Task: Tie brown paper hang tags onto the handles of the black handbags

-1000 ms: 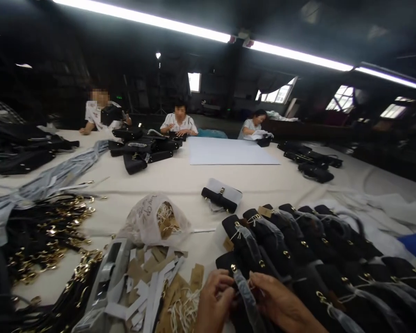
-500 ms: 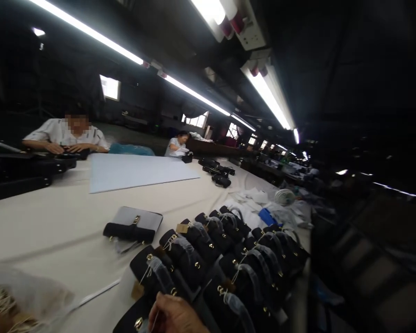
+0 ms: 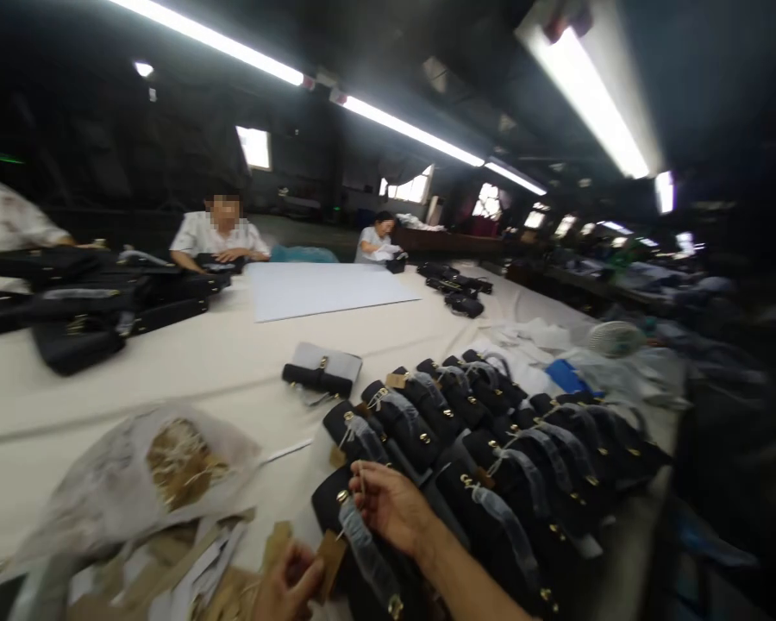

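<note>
Rows of black handbags stand on the table, their handles wrapped in clear plastic and fitted with gold-coloured hardware. Over the nearest black handbag, my right hand is closed in a pinch around a thin pale string. At its left side, my left hand has its fingers closed on the edge of a brown hang tag. This handbag's wrapped handle lies between my two hands. Brown tags also hang from some of the other bags.
A translucent plastic bag holds brown tags with strings; loose tags and paper strips lie before it. A handbag with a grey panel lies beyond. Co-workers sit behind a pale board. A fan stands at right.
My view has swung left and down, bringing the plastic bag and loose tags further into sight. My left hand has come into view with a brown tag; my right hand and forearm now show more fully.
</note>
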A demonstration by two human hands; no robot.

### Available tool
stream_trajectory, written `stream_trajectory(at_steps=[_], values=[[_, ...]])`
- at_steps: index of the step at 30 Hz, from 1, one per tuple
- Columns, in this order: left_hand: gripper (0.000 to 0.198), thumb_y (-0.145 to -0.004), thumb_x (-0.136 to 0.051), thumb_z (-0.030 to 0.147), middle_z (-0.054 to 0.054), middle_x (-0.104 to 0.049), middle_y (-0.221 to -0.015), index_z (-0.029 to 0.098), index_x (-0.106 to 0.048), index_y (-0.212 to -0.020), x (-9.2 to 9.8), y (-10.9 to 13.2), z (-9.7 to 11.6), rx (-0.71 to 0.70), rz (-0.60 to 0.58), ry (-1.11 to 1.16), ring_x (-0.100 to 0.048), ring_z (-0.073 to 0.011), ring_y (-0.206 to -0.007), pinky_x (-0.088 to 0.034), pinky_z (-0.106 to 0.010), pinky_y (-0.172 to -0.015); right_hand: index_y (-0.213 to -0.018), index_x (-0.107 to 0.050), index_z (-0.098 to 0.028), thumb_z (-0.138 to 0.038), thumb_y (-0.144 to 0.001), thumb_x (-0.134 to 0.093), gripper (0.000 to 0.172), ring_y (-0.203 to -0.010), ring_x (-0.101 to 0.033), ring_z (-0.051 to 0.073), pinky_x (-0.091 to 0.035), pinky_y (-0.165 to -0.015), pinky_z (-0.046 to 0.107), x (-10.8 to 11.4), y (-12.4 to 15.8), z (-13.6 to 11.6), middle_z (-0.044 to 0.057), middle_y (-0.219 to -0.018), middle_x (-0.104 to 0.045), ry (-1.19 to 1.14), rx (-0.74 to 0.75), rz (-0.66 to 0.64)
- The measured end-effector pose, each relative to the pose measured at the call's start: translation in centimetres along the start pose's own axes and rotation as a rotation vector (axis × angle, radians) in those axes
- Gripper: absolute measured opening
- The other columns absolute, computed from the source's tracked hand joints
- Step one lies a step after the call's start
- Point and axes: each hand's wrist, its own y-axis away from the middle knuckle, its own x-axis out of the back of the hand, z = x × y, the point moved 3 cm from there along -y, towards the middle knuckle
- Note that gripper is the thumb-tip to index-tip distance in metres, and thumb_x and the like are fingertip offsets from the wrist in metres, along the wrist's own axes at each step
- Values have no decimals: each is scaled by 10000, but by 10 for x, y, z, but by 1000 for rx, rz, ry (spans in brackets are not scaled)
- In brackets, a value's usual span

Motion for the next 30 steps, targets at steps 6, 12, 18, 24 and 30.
stream_trajectory(at_steps=[6,12,18,24,30], values=[[233,-686,-608,331,-21,-655,-763,179,-655,-857,24,0,53,-135,-5,73,-606,-194,-691,-485,-284,-602,-1078,-675,-169,-334,-628,-864,515,-494,-570,59,-430,-477,203,10,-2,2,76,-1004,-736,200,85,-16],[504,-756,-616,220,19,-650,-786,221,-535,-1254,3,-5,85,-301,34,14,-600,-167,-708,-464,-284,-700,-1006,-752,-172,-413,-695,-807,397,-679,-643,157,-463,-545,247,-12,10,-17,73,-977,-755,624,304,-81],[595,-743,-679,252,27,-586,-753,189,-495,-1305,-8,-16,83,-286,-111,193,-560,-144,-687,-455,-247,-649,-839,-783,-190,-257,-746,-695,145,-805,-657,205,-486,-743,290,-45,13,-44,26,-837,-754,1070,434,-263],[298,-624,-716,179,24,-616,-739,166,-660,-916,-10,-15,79,-249,-213,240,-539,-131,-651,-443,-235,-612,-677,-724,-184,-153,-717,-629,108,-638,-580,142,-399,-603,251,-67,10,-53,-16,-671,-683,1388,454,-385],[137,-740,-666,288,19,-605,-624,161,-618,-723,4,-9,71,-189,-184,263,-547,-137,-598,-436,-244,-584,-694,-679,-188,-208,-781,-616,109,-650,-563,142,-384,-595,251,-76,9,-60,-11,-670,-655,1556,450,-428]])
